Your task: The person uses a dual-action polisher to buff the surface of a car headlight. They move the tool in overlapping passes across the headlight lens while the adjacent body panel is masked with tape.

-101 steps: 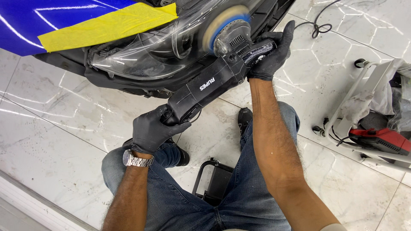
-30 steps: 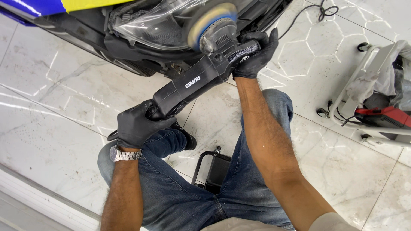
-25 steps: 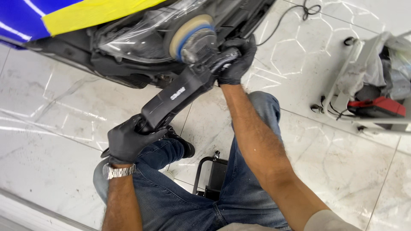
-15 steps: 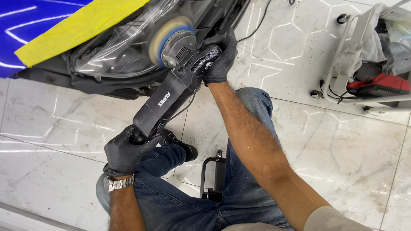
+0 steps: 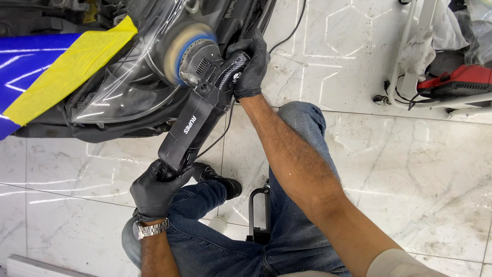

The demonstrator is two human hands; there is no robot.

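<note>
Polisher gripped between both hands, on headlight.

A polisher lies pad-first on a headlight at eleven o'clock, a cart at two.

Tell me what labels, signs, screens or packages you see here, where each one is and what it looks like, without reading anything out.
Label on the polisher: white lettering along its black body, between the left hand and the right hand.
Small white emblem: on the polisher's patterned head, beside the right hand's fingers.
Yellow tape strip: plain, unprinted, across the blue panel.
No screens, signs or packages show.
</note>
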